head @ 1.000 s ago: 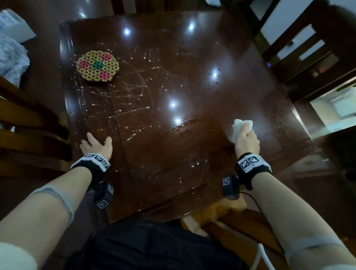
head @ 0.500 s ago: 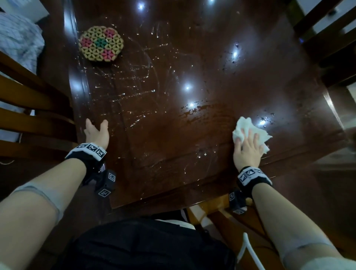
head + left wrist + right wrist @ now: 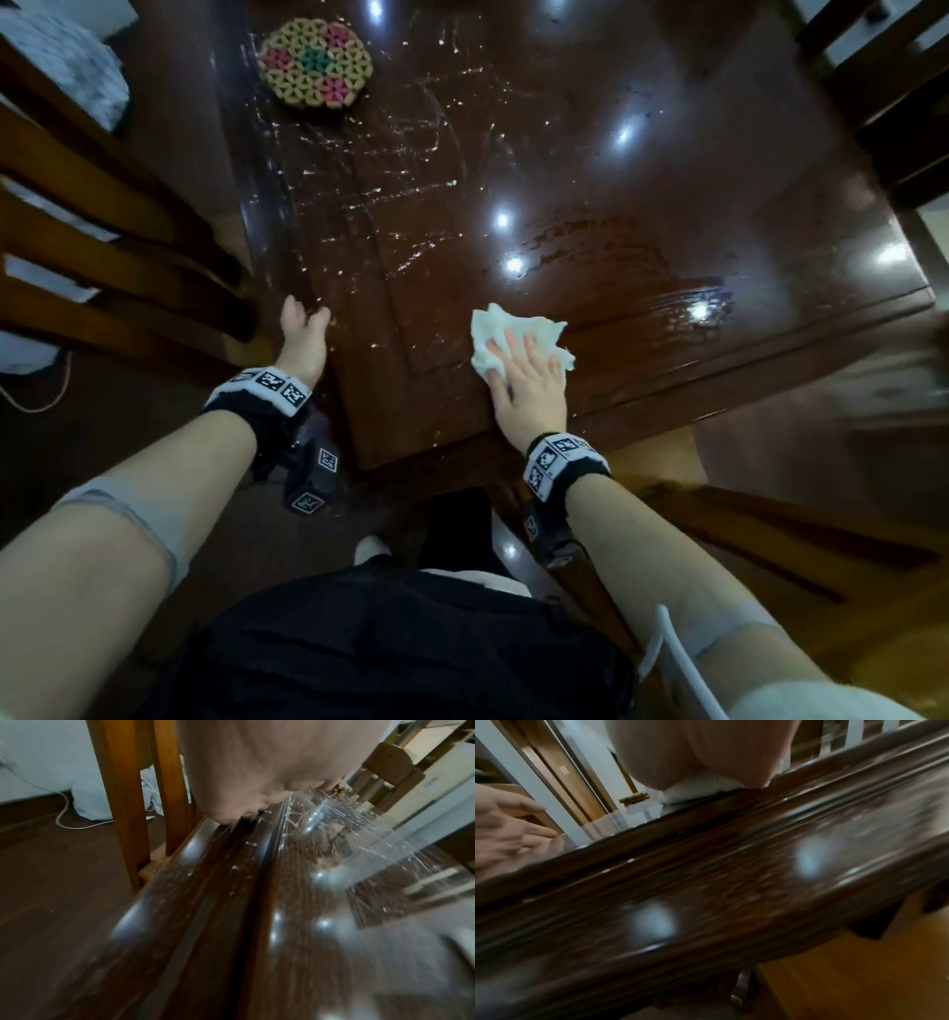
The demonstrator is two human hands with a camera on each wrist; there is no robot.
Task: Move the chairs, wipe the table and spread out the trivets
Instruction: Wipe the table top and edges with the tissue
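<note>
Table (image 3: pixel 590 169): dark, glossy top, hard and rigid, probably slick where wet; streaks and white specks cover its left half. The white cloth (image 3: pixel 518 334) lies on the near edge region, soft, light and crumpled. The right hand (image 3: pixel 529 383) presses it flat, fingers straight and spread on top; palm pressure, not a pinch, should suit wiping. The left hand (image 3: pixel 305 339) rests open on the table's left edge, holding nothing. The trivet (image 3: pixel 315 62), a round woven disc, sits at the far left corner; it looks light and stiff, best lifted by its rim. A chair (image 3: pixel 102 216) stands just beside the left edge.
</note>
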